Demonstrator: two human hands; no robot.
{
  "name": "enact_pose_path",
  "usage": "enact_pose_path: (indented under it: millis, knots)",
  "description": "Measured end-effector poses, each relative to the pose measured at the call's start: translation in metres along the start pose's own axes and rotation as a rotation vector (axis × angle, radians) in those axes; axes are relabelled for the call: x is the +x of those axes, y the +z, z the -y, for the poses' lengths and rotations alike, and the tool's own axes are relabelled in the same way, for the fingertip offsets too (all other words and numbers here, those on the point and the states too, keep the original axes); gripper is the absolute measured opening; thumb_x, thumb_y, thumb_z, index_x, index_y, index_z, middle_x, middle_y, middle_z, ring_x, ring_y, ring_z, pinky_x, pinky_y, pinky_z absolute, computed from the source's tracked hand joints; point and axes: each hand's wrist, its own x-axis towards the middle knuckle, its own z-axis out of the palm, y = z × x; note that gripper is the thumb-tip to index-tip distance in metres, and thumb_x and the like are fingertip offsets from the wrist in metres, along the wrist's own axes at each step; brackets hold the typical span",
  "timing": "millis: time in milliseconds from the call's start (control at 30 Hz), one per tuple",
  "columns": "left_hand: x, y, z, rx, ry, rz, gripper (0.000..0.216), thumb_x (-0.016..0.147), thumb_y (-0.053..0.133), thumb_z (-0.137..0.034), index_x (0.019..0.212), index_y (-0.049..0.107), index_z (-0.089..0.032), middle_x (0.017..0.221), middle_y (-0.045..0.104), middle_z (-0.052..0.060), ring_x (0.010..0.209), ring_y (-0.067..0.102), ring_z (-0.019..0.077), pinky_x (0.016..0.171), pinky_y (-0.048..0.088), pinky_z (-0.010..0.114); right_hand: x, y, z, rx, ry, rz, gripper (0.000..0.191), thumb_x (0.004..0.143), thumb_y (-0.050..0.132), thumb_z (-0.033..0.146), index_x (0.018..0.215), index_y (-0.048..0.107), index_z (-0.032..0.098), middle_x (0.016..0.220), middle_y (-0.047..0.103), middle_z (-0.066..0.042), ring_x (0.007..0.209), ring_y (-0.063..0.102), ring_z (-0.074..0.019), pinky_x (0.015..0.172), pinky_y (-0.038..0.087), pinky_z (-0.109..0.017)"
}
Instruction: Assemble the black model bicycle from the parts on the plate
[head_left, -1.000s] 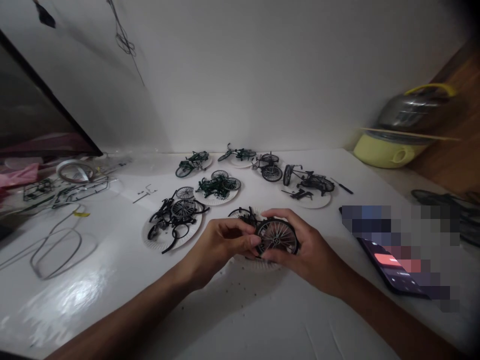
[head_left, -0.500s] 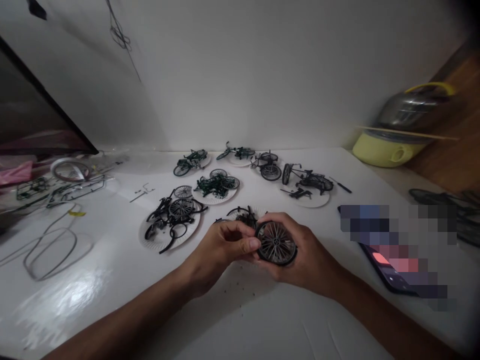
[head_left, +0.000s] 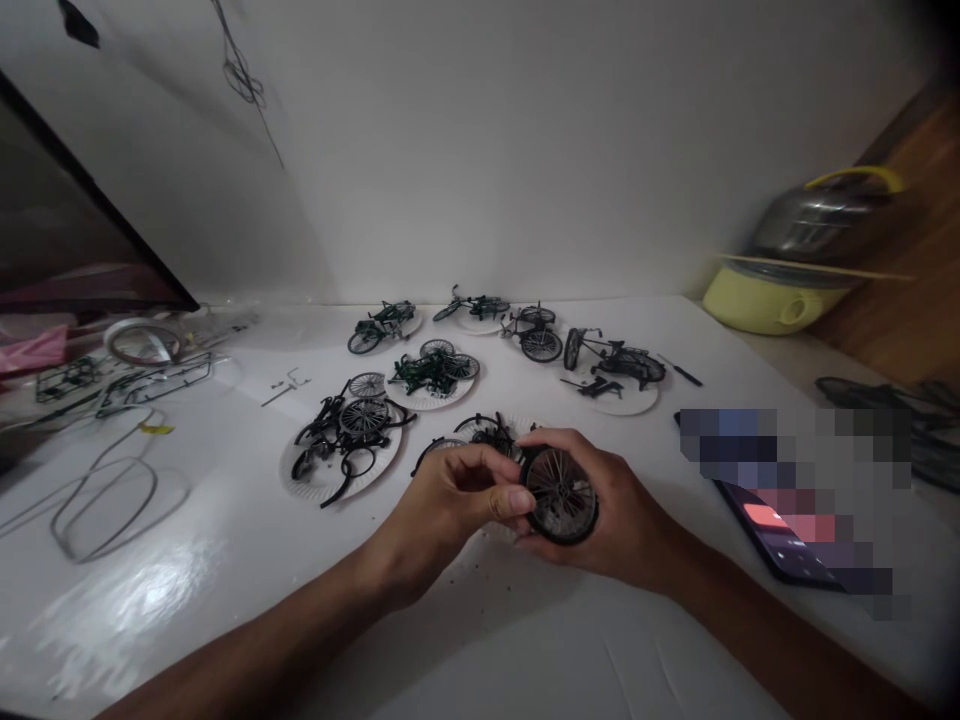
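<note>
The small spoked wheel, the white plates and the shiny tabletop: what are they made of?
Small spoked wheel: thin greyish spokes, perhaps metal or plastic, inside a dull black outer ring, maybe rubber or plastic.
White plates: likely matte paper, because the front-left one's rim looks crimped.
Shiny tabletop: glossy white, showing bright glare, perhaps laminate or plastic sheeting; I can't be sure.
</note>
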Motion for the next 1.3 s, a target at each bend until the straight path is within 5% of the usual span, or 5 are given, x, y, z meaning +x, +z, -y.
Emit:
enact_pose_path:
  millis: [233,467,800,1133,1300]
  knots:
    - [0.000,0.002,0.001,0.017,0.011,-0.015,0.031,0.069,0.088,-0.029,0.078,0.065,-0.010,0.069,0.065,0.001,0.063,0.060,0.0106,0.064,0.048,0.023,0.002,0.005,0.000,-0.095,-0.059,-0.099,0.061,0.068,0.083,0.038,0.118,0.050,0.030,0.094,0.068,0.003,0.076,0.066,-0.0150,0.067,0.052,-0.027]
    - [0.002,-0.006,0.003,0.051,0.035,-0.025,0.025,0.080,0.081,-0.029,0.089,0.065,-0.011,0.079,0.063,0.003,0.072,0.057,0.0114,0.070,0.045,0.024,0.002,-0.002,0.003,-0.029,0.008,-0.048,0.081,0.065,0.086,0.040,0.134,0.042,0.035,0.111,0.069,-0.001,0.094,0.069,-0.0197,0.081,0.056,-0.032]
    - [0.003,-0.010,0.004,0.070,0.034,-0.013,0.028,0.083,0.078,-0.032,0.097,0.066,-0.011,0.079,0.061,0.004,0.072,0.055,0.0126,0.070,0.043,0.027,0.001,-0.007,0.004,0.044,0.073,0.031,0.087,0.058,0.091,0.044,0.130,0.042,0.033,0.114,0.071,-0.003,0.101,0.070,-0.0242,0.083,0.059,-0.035]
    - [0.005,-0.011,0.003,0.078,0.013,-0.041,0.027,0.082,0.078,-0.031,0.095,0.065,-0.011,0.081,0.063,0.005,0.074,0.057,0.0137,0.071,0.042,0.027,0.001,-0.006,0.008,0.066,0.172,0.067,0.076,0.066,0.086,0.038,0.127,0.041,0.031,0.114,0.070,-0.004,0.101,0.069,-0.0241,0.087,0.057,-0.040]
    - [0.006,-0.012,0.000,0.033,0.014,-0.052,0.025,0.086,0.075,-0.030,0.097,0.064,-0.011,0.087,0.064,0.006,0.076,0.058,0.0135,0.073,0.044,0.027,0.002,-0.007,0.006,0.126,0.106,0.033,0.082,0.065,0.088,0.039,0.133,0.043,0.033,0.124,0.065,-0.004,0.112,0.065,-0.0240,0.094,0.055,-0.039]
